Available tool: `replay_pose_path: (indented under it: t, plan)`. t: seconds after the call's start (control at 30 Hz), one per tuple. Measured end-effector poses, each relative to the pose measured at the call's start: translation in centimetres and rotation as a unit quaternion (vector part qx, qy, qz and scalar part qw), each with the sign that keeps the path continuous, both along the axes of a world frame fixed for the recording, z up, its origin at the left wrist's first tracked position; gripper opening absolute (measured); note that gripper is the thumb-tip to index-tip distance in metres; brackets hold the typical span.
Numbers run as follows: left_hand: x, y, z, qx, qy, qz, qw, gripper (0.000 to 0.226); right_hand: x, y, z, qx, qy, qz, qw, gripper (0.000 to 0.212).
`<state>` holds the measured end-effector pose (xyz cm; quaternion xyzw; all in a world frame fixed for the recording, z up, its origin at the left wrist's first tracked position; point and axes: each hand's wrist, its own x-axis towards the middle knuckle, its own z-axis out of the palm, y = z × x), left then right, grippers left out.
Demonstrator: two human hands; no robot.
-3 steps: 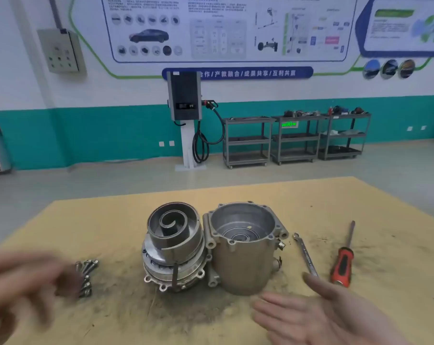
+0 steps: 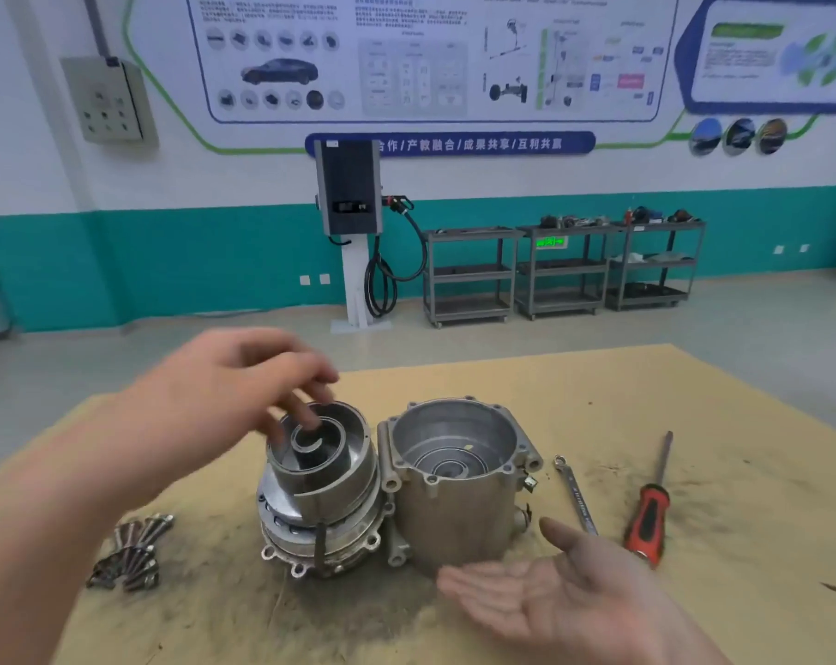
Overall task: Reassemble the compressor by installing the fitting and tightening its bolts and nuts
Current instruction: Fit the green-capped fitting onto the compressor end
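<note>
Two metal compressor parts stand side by side on the tan table [image 2: 694,410]. The scroll assembly [image 2: 324,491] is on the left, spiral facing up. The open aluminium housing [image 2: 459,482] is on the right, touching it. My left hand [image 2: 243,376] hovers over the scroll's top, fingers spread and reaching down toward the spiral, holding nothing. My right hand [image 2: 559,597] lies palm up in front of the housing, fingers straight. A pile of bolts [image 2: 130,554] lies at the left.
A wrench [image 2: 574,494] and a red-handled screwdriver [image 2: 648,513] lie right of the housing. Dark grime covers the table around the parts. Beyond the table are a charging post [image 2: 353,232] and grey shelf carts [image 2: 564,271] along the wall.
My left hand has risen from near the bolts at the lower left to above the scroll assembly. My right hand stays palm up in front of the housing.
</note>
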<state>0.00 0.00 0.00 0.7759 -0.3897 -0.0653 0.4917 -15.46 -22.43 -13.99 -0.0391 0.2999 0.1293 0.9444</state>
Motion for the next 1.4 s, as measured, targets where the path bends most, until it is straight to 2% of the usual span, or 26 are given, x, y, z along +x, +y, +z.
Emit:
replay_pose_path:
  t: [0.07,0.13,0.17,0.23,0.3,0.37,0.5,0.6,0.73,0.87,1.0,1.07,1.13,1.17,1.3,1.4]
  plan:
    - [-0.4,-6.7,0.4,0.105,-0.077,-0.037,0.991,0.020,1.1,-0.2,-0.4,0.052,-0.032,-0.024,0.998,0.088]
    - [-0.8,-13.5,-1.3,0.282,-0.143,-0.082,0.945,0.029,2.2,-0.5,-0.4,0.092,-0.052,-0.051,0.993,0.086]
    - [-0.3,-15.8,-2.3,0.366,-0.148,-0.086,0.915,0.044,2.9,-0.9,-0.4,0.126,-0.050,-0.061,0.989,0.087]
    - [1.2,-18.0,-4.4,0.471,-0.142,-0.091,0.866,0.074,3.8,-1.2,0.0,0.154,-0.034,-0.043,0.987,0.096]
    - [2.0,-18.8,-5.0,0.486,-0.099,-0.085,0.864,0.091,4.3,-1.3,0.4,0.202,-0.037,-0.044,0.978,0.100]
    - [1.8,-19.0,-4.9,0.468,-0.067,-0.084,0.877,0.096,4.4,-1.4,1.0,0.239,-0.017,-0.067,0.969,0.091]
    - [-0.3,-18.6,-4.1,0.428,-0.104,-0.107,0.891,0.094,3.9,-0.9,1.4,0.215,-0.017,-0.067,0.974,0.074]
    - [-1.4,-17.1,-3.3,0.382,-0.111,-0.141,0.907,0.085,3.2,-0.3,0.1,0.062,-0.076,-0.091,0.991,0.065]
    - [-3.4,-13.4,-2.3,0.284,-0.141,-0.169,0.933,0.062,1.8,0.5,0.7,-0.090,-0.126,-0.180,0.971,0.061]
    - [-3.6,-9.2,-0.8,0.135,-0.127,-0.186,0.965,0.052,1.6,1.4,2.5,-0.220,-0.193,-0.265,0.919,0.054]
    - [-1.4,-4.5,1.2,0.051,-0.090,-0.166,0.981,0.047,3.4,2.9,5.6,-0.351,-0.282,-0.325,0.831,0.050]
    - [-0.5,-2.7,0.4,0.005,-0.073,-0.115,0.991,0.073,4.9,4.2,7.0,-0.398,-0.327,-0.339,0.788,0.049]
    - [-0.1,-1.4,-1.1,-0.025,-0.066,-0.044,0.997,0.099,6.5,5.4,7.7,-0.449,-0.350,-0.343,0.747,0.058]
    - [0.0,-0.8,-2.0,-0.032,-0.065,-0.026,0.997,0.105,7.2,6.0,7.8,-0.470,-0.356,-0.348,0.729,0.063]
    - [0.4,1.5,-5.4,-0.050,-0.049,0.002,0.998,0.078,9.3,6.9,6.4,-0.569,-0.361,-0.336,0.659,0.077]
    - [0.6,2.6,-8.4,-0.068,0.001,0.044,0.997,0.094,10.0,6.8,5.0,-0.644,-0.356,-0.284,0.615,0.105]
